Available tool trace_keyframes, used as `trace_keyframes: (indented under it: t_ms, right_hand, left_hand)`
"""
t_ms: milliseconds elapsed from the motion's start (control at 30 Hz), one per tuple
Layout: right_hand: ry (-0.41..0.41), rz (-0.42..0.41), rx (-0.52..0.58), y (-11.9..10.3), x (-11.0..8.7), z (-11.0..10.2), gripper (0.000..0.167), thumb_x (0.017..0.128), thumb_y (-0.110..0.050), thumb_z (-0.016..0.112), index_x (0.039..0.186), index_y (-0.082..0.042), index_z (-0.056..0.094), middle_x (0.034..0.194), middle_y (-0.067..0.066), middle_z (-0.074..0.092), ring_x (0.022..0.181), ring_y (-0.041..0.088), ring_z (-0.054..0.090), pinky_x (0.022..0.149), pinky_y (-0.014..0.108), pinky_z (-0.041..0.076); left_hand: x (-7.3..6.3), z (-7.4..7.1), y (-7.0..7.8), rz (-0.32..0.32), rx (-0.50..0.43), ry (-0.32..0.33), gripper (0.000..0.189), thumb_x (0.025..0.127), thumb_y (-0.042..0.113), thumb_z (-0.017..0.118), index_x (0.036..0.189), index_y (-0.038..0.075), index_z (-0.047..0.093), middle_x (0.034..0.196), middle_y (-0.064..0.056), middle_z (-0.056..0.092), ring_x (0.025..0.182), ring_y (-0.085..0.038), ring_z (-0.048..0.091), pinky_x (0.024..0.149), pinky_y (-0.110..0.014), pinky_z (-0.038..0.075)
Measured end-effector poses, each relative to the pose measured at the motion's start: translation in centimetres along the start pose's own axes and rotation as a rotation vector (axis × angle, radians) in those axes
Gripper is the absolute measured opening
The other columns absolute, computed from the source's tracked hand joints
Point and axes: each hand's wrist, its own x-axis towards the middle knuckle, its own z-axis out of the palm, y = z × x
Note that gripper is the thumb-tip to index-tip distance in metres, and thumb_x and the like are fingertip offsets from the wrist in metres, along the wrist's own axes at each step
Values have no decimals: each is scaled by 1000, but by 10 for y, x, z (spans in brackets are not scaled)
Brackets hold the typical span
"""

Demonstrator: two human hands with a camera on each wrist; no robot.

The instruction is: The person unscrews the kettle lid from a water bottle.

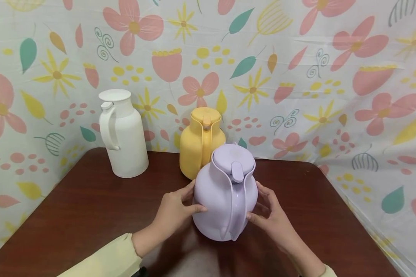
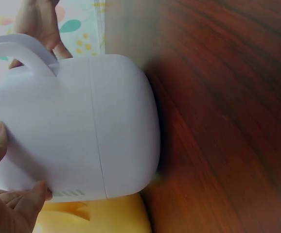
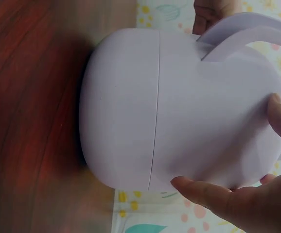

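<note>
A lilac thermos jug (image 1: 213, 192) with a round lid and a thumb lever stands in front of me, its handle turned towards me. My left hand (image 1: 171, 209) holds its left side, thumb on the near face and fingers round the flank. On the opposite side my right hand (image 1: 275, 221) grips the body the same way, its thumb near the handle. In the left wrist view the fingertips (image 2: 37, 190) press on the pale body. The jug's base is close over the table in both wrist views.
Behind the lilac jug stands a yellow thermos jug (image 1: 190, 150), partly covered by it. A taller white jug (image 1: 130, 138) is at the back left. All are on a dark wooden table (image 1: 124, 204), with a flower-print curtain (image 1: 291, 50) behind and along both sides.
</note>
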Motion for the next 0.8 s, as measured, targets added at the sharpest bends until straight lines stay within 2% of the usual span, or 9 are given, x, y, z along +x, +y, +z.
trace_keyframes:
  t_ms: [33, 167, 233, 300, 400, 467, 533, 700, 800]
  right_hand:
    - [3, 7, 5, 0, 0, 1, 84, 86, 6, 74, 155, -2, 27, 162, 27, 30, 123, 23, 61, 85, 20, 57]
    - [10, 25, 23, -1, -2, 6, 84, 85, 8, 74, 155, -1, 28, 162, 27, 31, 132, 48, 51, 85, 21, 57]
    - [10, 30, 28, -2, -3, 8, 85, 85, 7, 74, 155, -2, 27, 162, 26, 31, 133, 50, 49, 85, 22, 57]
    - [10, 31, 30, -3, -4, 10, 86, 85, 7, 74, 156, -3, 27, 162, 24, 32, 132, 36, 53, 86, 22, 57]
    - [4, 26, 41, -3, -5, 14, 86, 85, 7, 74, 156, -3, 27, 162, 24, 31, 124, 9, 56, 86, 22, 57]
    - [-2, 26, 48, -4, -5, 16, 86, 85, 6, 74, 156, -3, 26, 161, 24, 32, 119, 0, 56, 86, 21, 57]
    - [-13, 20, 53, -6, -5, 19, 86, 86, 6, 73, 157, -3, 26, 161, 25, 32, 124, 9, 56, 86, 21, 57]
    - [-25, 20, 58, -10, -4, 25, 86, 86, 6, 73, 157, -3, 25, 162, 26, 30, 135, 50, 46, 85, 22, 57]
    - [-32, 30, 63, -12, -4, 27, 85, 87, 6, 73, 157, -3, 26, 163, 26, 28, 137, 56, 41, 85, 21, 56]
  left_hand:
    - [0, -1, 0, -7, -16, 0, 79, 70, 24, 92, 140, 8, 60, 122, -17, 73, 114, -26, 74, 94, -42, 58]
    - [-4, -8, 0, -40, -52, 1, 76, 69, 24, 92, 137, 9, 63, 122, -14, 74, 117, -24, 72, 96, -41, 57]
    - [-5, -11, 0, -61, -66, -3, 75, 70, 24, 92, 137, 9, 63, 123, -12, 74, 119, -23, 71, 97, -41, 57]
    - [-7, -14, 0, -78, -79, -8, 74, 70, 25, 92, 137, 9, 62, 123, -12, 73, 120, -24, 71, 97, -40, 57]
    - [-10, -18, 0, -88, -78, -11, 74, 71, 26, 92, 137, 10, 62, 123, -10, 74, 122, -24, 70, 99, -41, 56]
    - [-11, -20, -1, -84, -75, -6, 74, 71, 26, 92, 136, 10, 63, 122, -10, 74, 123, -24, 69, 99, -41, 56]
    - [-13, -22, -1, -81, -71, 3, 73, 70, 26, 92, 136, 10, 63, 121, -10, 74, 123, -24, 69, 99, -41, 56]
    - [-15, -27, -3, -79, -75, 16, 71, 70, 24, 92, 134, 8, 64, 120, -11, 74, 121, -24, 70, 97, -39, 57]
    - [-16, -28, -4, -79, -89, 20, 71, 71, 23, 92, 134, 7, 64, 121, -12, 74, 120, -24, 71, 94, -37, 59]
